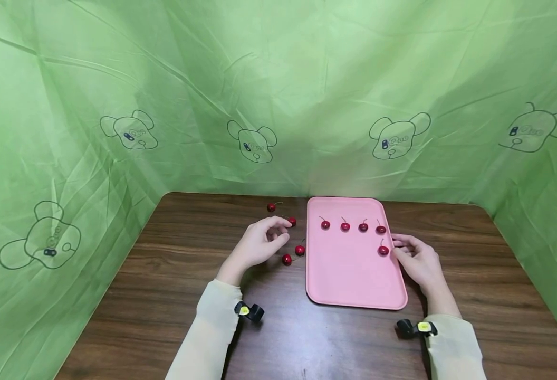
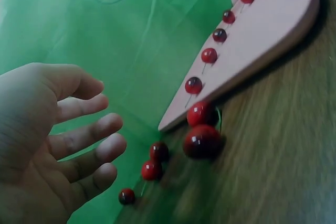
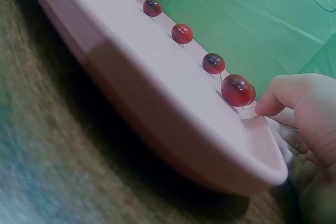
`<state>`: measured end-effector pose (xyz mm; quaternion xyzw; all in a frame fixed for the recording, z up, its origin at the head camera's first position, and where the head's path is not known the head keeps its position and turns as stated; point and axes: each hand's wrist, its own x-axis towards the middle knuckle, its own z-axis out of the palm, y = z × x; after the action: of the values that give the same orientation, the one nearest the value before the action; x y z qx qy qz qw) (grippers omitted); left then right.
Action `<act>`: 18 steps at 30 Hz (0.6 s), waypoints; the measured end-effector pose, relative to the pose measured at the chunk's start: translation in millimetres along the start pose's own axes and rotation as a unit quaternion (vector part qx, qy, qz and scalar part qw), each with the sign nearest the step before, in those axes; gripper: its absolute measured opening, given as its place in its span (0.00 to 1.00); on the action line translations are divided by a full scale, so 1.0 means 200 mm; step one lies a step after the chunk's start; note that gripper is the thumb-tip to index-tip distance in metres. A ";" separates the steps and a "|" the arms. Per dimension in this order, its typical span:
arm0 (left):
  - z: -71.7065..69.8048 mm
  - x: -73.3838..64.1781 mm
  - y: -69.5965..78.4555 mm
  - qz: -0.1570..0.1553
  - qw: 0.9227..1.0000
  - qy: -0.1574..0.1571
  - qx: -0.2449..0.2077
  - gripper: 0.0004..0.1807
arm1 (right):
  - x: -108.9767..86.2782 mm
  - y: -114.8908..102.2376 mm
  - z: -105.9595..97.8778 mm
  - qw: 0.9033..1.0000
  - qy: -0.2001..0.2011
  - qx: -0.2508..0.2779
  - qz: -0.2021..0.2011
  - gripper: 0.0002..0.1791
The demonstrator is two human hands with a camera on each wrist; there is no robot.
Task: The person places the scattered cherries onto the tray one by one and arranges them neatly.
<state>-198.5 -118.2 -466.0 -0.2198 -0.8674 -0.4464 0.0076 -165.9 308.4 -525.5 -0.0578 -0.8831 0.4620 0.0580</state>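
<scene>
My left hand (image 1: 259,241) hovers over the table with relaxed, slightly bent fingers and nothing in them. Around it lie loose red cherries with stems: one cherry (image 1: 292,221) by its fingertips, another cherry (image 1: 271,207) farther back, and a pair of cherries (image 1: 299,250) near the tray's left edge. The pink tray (image 1: 349,279) bears a row of several cherries (image 1: 345,227) toward its far end. One more cherry (image 1: 383,250) sits nearer along the right rim. My right hand (image 1: 418,261) holds that rim, thumb at the inside and other fingers outside, as the right wrist view shows.
The dark wooden table (image 1: 164,295) reaches back to a green cloth (image 1: 307,105) printed with bear heads, which also hangs at both sides. Each wrist wears a strapped black camera (image 1: 256,313).
</scene>
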 end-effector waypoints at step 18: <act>0.04 -0.06 -0.20 -0.011 0.995 -0.073 -0.062 0.20 | 0.00 -0.01 0.00 1.000 0.000 -0.006 0.011 0.22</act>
<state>-201.5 -137.7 -504.7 -0.2425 -0.8387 -0.4820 -0.0738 -166.0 307.6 -524.3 -0.0680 -0.8852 0.4573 0.0520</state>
